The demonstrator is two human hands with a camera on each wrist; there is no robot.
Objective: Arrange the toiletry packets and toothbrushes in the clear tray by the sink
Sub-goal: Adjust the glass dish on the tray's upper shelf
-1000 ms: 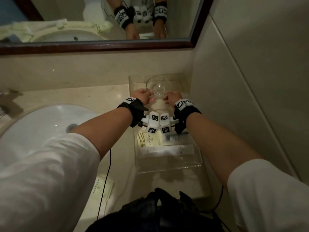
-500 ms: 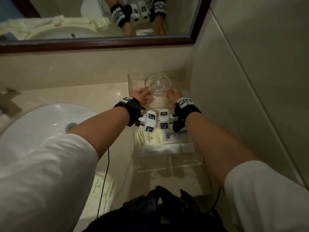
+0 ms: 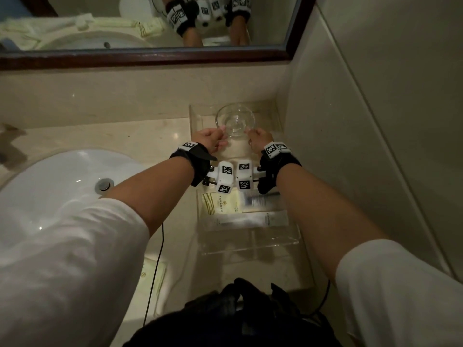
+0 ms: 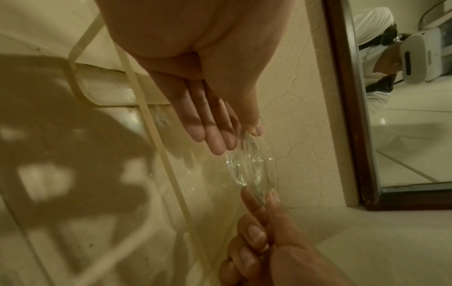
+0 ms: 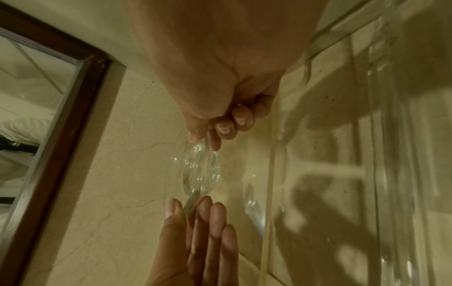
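A clear glass dish (image 3: 235,120) sits at the far end of the clear tray (image 3: 288,242), close to the back wall. My left hand (image 3: 220,136) pinches its left rim, thumb on top and straight fingers (image 4: 215,139) underneath. My right hand (image 3: 248,134) pinches the right rim between thumb and forefinger (image 5: 215,143). In the tray's near half lie a cream toiletry packet (image 3: 220,202), a long white packet (image 3: 253,219) and a blurred pale packet (image 3: 260,200). My wrist cameras hide the tray's middle. No toothbrush can be made out.
A white sink (image 3: 62,196) lies to the left of the tray. Another cream packet (image 3: 152,276) rests on the counter near the front edge, crossed by a black cable (image 3: 160,246). The side wall (image 3: 350,146) stands right beside the tray; a mirror (image 3: 125,21) hangs above.
Both hands go on holding the dish at the tray's far end. Only the head view has shifted a little; the packets have not moved.
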